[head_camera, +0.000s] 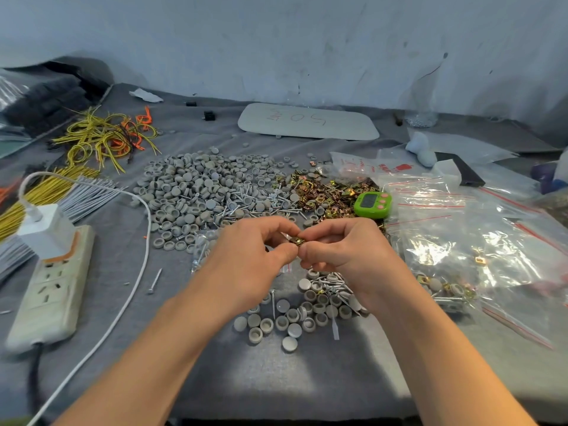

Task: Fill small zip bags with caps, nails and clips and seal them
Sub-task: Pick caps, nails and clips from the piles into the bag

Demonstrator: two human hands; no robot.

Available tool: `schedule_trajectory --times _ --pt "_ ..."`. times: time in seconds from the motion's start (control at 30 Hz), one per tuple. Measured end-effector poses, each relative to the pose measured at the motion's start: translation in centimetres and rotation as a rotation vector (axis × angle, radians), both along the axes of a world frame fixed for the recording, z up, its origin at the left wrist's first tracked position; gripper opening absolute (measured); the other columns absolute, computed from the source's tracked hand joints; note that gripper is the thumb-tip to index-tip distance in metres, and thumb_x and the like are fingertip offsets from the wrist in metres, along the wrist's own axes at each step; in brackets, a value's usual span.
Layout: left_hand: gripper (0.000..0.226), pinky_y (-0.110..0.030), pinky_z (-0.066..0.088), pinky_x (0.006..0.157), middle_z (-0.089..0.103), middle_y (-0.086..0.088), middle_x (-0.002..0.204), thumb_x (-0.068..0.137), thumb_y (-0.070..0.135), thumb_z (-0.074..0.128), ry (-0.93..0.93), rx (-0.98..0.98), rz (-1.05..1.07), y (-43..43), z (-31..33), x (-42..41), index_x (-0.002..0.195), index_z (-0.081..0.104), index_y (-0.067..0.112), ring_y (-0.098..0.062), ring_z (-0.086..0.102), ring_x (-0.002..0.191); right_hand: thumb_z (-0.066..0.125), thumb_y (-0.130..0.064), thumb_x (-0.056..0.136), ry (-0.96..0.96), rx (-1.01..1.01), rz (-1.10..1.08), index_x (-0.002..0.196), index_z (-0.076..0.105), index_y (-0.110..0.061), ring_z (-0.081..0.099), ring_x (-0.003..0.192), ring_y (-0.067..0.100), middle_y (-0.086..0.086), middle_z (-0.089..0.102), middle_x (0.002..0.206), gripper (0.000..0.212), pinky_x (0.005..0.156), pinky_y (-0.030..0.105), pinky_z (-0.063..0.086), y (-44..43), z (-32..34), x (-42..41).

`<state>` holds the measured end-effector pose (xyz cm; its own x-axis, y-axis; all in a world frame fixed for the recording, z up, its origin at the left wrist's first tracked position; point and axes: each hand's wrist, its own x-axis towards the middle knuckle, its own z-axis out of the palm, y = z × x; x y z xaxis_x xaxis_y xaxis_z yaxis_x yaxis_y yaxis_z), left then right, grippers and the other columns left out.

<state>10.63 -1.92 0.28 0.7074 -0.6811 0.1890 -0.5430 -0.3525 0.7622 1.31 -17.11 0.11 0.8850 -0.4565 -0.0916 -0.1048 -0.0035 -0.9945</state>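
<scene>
**Student:** Where does the brass clip (296, 240) lie relative to the hands?

**Tutor:** Between them. The left hand (246, 259) and the right hand (347, 253) meet fingertip to fingertip above the grey cloth (276, 379). The thumb and forefinger of each pinch the clip, and the other fingers curl beneath.

**Student:** And the loose stock?

**Tutor:** Beyond the hands lies the large heap of grey caps (196, 192), with the nails (255, 207) along its near right edge. The pile of clips (325, 192) lies right of these, beside the green timer (372, 205). A smaller heap of caps and nails (307, 312) lies just below the right hand. The zip bags (455, 216) spread out at the right, and a filled bag (442, 287) among them holds caps, nails and clips.

**Student:** What is hard to make out?

**Tutor:** The fingertips cover most of the clip, so its shape cannot be told. The left hand partly hides a clear bag of nails (199, 250). The power strip (52, 287) at the left is blurred. Both forearms are cut off at the bottom edge.
</scene>
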Motion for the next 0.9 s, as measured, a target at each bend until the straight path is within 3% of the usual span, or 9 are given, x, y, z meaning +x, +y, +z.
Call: schedule_trajectory --times 0.2,0.43,0.7,0.8,0.9 --pt "0.007 -0.006 0.039 0.053 0.07 0.023 0.064 0.085 0.023 0.082 0.03 0.037 0.042 0.0 0.0 0.4 0.087 0.081 0.03 0.008 0.062 0.057 0.083 0.012 0.073 0.012 -0.035 0.01 0.069 0.081 -0.015 0.066 0.054 0.021 0.018 0.072 0.063 0.027 0.05 0.022 0.051 0.2 0.0 0.0" --pt "0.02 -0.008 0.043 0.054 0.07 0.024 0.064 0.08 0.025 0.086 -0.009 -0.021 0.096 0.0 0.3 0.3 0.072 0.076 0.04 0.006 0.065 0.058 0.084 0.012 0.071 0.018 -0.002 -0.031 0.066 0.079 -0.01 0.064 0.049 0.018 0.017 0.071 0.061 0.023 0.047 0.021 0.048 0.2 0.4 0.1" --pt "0.02 -0.003 0.045 0.055 0.072 0.023 0.065 0.078 0.021 0.089 0.038 -0.125 0.219 1.0 1.1 1.5 0.075 0.076 0.036 0.007 0.067 0.061 0.078 0.013 0.079 -0.031 0.176 -0.225 0.082 0.074 -0.002 0.067 0.053 0.016 0.012 0.072 0.064 0.016 0.049 0.018 0.051 -1.4 0.9 -0.5" --pt "0.02 -0.002 0.041 0.056 0.071 0.028 0.068 0.076 0.023 0.09 -0.061 -0.132 0.187 0.8 1.0 0.5 0.076 0.077 0.038 0.011 0.063 0.058 0.074 0.004 0.087 0.05 0.236 -0.111 0.082 0.075 -0.002 0.066 0.055 0.015 0.013 0.073 0.071 0.008 0.049 0.018 0.051 -0.4 0.5 -0.2" --pt "0.015 -0.005 0.043 0.062 0.071 0.032 0.076 0.076 0.031 0.089 -0.174 -0.091 0.179 0.2 0.8 -0.4 0.084 0.08 0.041 0.014 0.062 0.065 0.065 0.006 0.089 0.106 0.325 0.023 0.084 0.074 -0.001 0.065 0.056 0.015 0.013 0.071 0.072 0.013 0.049 0.017 0.05 1.0 0.3 0.6"
